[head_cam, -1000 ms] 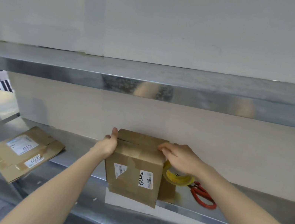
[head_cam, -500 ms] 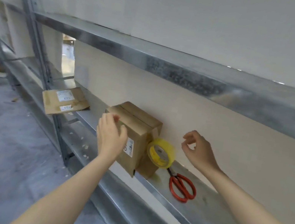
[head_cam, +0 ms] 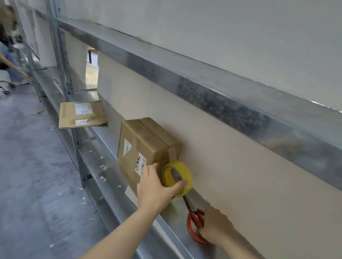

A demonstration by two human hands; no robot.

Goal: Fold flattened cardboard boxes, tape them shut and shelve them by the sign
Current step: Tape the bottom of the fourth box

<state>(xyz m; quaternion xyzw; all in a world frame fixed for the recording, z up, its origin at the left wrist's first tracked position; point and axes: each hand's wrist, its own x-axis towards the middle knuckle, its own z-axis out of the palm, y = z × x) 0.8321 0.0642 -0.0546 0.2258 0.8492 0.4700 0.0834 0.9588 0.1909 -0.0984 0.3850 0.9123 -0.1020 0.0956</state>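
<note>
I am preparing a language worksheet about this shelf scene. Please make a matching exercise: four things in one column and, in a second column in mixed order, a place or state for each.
Things
1. tape roll
2. scissors
3. folded box
4. flattened box

Places or states
a. lies flat, overhanging the shelf edge
b. yellow, gripped by the left hand
c. red handles, held by the right hand
d. stands upright, taped over the top

Pairs: 1-b, 2-c, 3-d, 4-a
</note>
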